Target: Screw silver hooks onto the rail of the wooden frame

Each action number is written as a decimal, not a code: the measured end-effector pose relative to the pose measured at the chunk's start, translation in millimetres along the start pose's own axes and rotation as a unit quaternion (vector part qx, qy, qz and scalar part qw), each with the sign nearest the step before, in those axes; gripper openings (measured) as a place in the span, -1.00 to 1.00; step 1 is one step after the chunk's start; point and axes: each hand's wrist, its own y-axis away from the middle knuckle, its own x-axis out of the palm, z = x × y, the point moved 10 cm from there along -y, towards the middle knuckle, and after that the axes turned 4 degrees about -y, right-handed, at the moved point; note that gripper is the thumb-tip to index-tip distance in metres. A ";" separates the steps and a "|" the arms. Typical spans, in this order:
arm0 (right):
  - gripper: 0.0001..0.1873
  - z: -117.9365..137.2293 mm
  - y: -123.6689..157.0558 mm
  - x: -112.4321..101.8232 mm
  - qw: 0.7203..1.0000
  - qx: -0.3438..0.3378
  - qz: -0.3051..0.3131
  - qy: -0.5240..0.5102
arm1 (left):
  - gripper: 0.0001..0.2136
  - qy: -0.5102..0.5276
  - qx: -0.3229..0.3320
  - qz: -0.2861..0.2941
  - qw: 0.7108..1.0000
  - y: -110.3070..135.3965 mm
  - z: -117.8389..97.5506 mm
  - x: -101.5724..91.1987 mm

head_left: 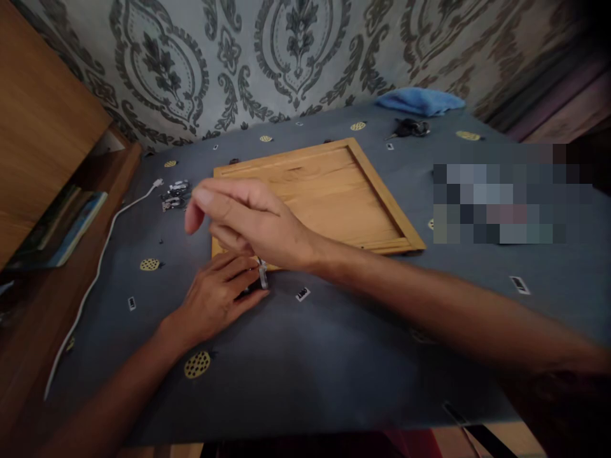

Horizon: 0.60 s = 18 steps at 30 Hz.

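Observation:
A framed wooden panel (pixel 329 184), like a cabinet door, lies flat with its recessed side up. My left hand (pixel 222 289) is at its near left corner, fingers bent over a small shiny metal hinge (pixel 262 275) and holding it against the panel's edge. Most of the hinge is covered by those fingers. Just above hovers my right hand (pixel 248 216), closed with its fingers curled and pointing down; whatever is in them, if anything, is hidden. Several metal hinges (pixel 175 196) lie in a cluster beyond my hands, left of the panel.
A dark patterned cloth (pixel 334 356) covers the table. On the left, a white cable (pixel 109 235) runs beside a wooden shelf unit (pixel 90 210) holding books (pixel 71 229). Toward the back right are a blue cloth (pixel 420 100) and a black object (pixel 409 128). A blurred-out patch (pixel 496 197) sits at right.

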 end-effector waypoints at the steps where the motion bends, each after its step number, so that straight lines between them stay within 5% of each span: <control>1: -0.61 -2.2 -0.9 5.9 0.999 0.018 0.045 -0.001 | -0.81 -0.006 -0.002 -0.002 1.000 1.0 0.9 0.3; 4: -0.60 -5.5 -2.0 11.5 0.993 0.046 0.106 0.004 | -0.82 -0.012 -0.005 0.000 1.000 2.8 3.1 1.6; 13: -0.76 6.1 -1.2 -23.2 0.991 -0.007 -0.118 0.068 | -0.85 0.009 -0.001 -0.003 1.000 -1.3 1.0 0.0; 18: -0.67 -0.2 -1.8 -15.9 0.995 -0.006 -0.096 -0.002 | -0.87 0.010 -0.003 -0.008 1.000 -1.7 0.7 -0.7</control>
